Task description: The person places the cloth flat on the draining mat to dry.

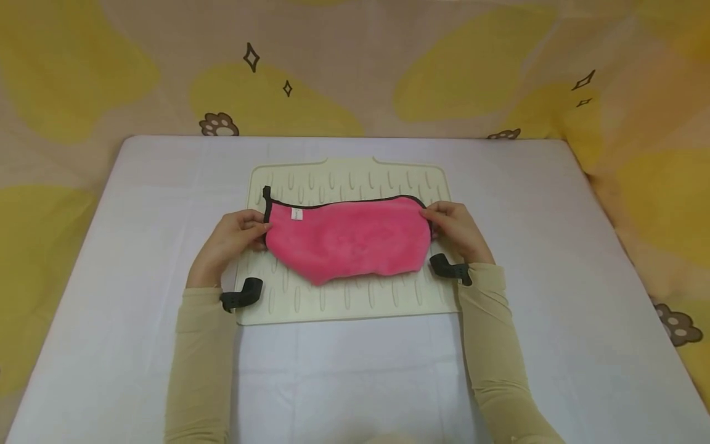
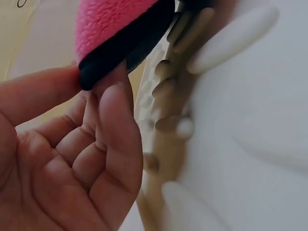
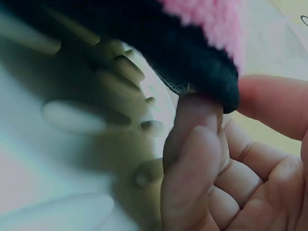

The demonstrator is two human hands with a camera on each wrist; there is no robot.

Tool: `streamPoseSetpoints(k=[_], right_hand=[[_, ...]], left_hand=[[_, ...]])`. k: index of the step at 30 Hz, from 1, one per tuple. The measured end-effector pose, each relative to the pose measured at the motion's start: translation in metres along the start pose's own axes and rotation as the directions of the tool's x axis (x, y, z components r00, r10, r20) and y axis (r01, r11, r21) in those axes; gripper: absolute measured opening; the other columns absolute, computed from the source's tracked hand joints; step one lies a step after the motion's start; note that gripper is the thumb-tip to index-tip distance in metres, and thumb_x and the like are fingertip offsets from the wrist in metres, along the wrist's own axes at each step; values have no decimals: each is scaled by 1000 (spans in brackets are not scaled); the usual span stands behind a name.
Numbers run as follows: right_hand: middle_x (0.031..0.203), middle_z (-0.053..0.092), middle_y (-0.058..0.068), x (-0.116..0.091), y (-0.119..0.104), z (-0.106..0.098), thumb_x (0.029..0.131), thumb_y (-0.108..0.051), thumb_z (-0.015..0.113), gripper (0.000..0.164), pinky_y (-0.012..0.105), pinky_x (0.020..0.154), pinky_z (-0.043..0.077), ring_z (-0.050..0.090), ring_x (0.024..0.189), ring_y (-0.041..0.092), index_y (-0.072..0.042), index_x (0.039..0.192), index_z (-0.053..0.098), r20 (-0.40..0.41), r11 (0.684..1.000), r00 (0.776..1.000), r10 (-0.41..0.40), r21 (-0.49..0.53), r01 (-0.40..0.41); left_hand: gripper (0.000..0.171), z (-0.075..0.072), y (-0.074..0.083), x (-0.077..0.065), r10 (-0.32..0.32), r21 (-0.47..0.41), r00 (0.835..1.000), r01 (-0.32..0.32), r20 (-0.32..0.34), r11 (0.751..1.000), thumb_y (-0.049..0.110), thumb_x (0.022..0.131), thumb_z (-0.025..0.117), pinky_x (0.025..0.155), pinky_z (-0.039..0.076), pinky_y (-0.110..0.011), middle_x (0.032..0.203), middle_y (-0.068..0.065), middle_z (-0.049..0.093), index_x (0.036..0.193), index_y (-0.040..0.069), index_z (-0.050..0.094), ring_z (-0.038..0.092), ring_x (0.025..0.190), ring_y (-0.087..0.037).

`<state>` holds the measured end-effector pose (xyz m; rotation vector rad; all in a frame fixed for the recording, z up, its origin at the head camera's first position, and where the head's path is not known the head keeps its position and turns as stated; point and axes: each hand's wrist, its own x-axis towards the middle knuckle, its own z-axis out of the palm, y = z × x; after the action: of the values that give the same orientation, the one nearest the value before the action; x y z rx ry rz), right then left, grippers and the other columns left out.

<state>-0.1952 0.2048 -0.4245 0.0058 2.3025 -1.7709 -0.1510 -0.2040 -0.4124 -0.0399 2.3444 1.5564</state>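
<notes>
Pink cloth (image 1: 349, 240) held wide over a bumpy cream mat (image 1: 335, 313)
The left hand (image 1: 235, 234) has its fingers pinched on 1 end, and the right hand (image 1: 455, 227) pinches the other, probably so the cloth stays spread. The mat lies on the white surface (image 1: 355, 370). A little white tag (image 1: 297, 214) sits near the left end; any writing is too small to read.

Head view high, facing forward-down over table (image 1: 344, 364); wrist views close against hands (image 2: 79, 154) (image 3: 245, 178); all share pink cloth (image 1: 349, 237).

The right hand (image 3: 240, 175) pinches fuzzy pink cloth (image 3: 214, 21) by its black edging (image 3: 192, 62) — pale, bumpy board (image 3: 62, 159) behind.
</notes>
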Motion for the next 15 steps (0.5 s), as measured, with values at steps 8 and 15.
streamPoseSetpoints(k=[8, 15], right_hand=[[61, 53, -3, 2, -6, 2, 90, -12, 64, 17, 20, 50, 43, 47, 53, 8, 3, 83, 62, -9, 999, 1000, -21, 27, 22], [63, 56, -4, 1, -9, -4, 91, -11, 62, 20, 20, 52, 45, 49, 55, 9, 9, 88, 60, -28, 1000, 999, -27, -13, 26]], left_hand=[[25, 1, 2, 2, -7, 13, 996, 8, -90, 1000, 12, 95, 57, 61, 47, -19, 70, 8, 62, 108, -9, 52, 55, 57, -6], [25, 4, 11, 12, 35, 11, 992, -34, -125, 999, 14, 94, 57, 65, 46, -19, 72, 8, 63, 107, -8, 53, 56, 57, -6]])
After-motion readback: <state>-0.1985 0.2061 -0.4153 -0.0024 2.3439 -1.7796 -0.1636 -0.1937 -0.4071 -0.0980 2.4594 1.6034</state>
